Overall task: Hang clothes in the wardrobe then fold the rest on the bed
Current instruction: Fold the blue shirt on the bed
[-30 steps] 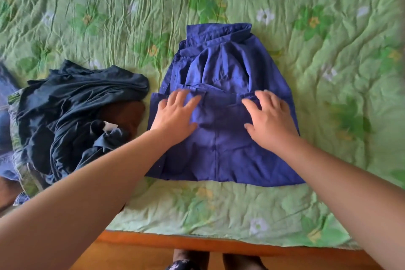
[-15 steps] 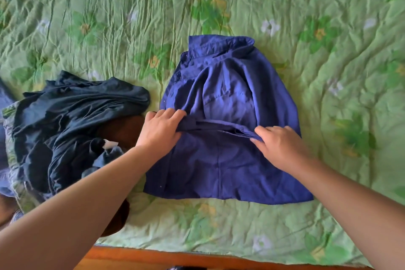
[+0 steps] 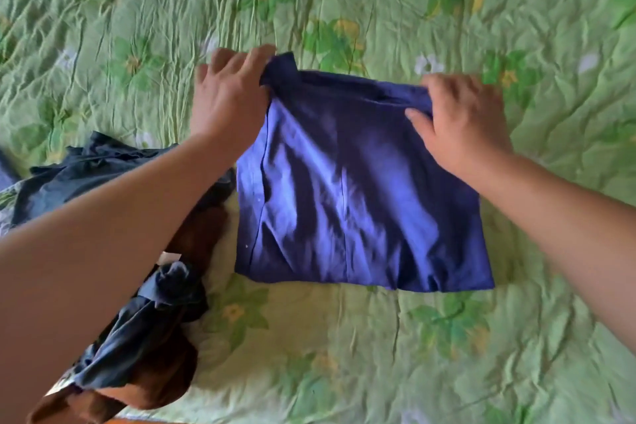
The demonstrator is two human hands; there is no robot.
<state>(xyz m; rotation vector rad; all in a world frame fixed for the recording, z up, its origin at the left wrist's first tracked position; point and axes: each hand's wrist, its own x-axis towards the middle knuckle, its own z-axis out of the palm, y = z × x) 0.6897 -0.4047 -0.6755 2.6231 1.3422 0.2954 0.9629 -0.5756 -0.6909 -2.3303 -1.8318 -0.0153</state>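
Note:
A blue shirt (image 3: 361, 189) lies folded into a rough rectangle on the green flowered bedspread (image 3: 344, 354). My left hand (image 3: 229, 96) grips its far left corner, with the cloth pinched between thumb and fingers. At the far right corner my right hand (image 3: 461, 120) holds the folded edge, thumb on top of the fabric. The shirt's collar is hidden under the fold.
A heap of unfolded clothes lies left of the shirt: a dark navy garment (image 3: 103, 169) and a brown one (image 3: 161, 379), partly under my left forearm. The wooden edge of the bed (image 3: 137, 421) shows at the bottom.
Both hands took hold of the shirt's lower half and carried it away from me, over the collar. The shirt now lies folded in half.

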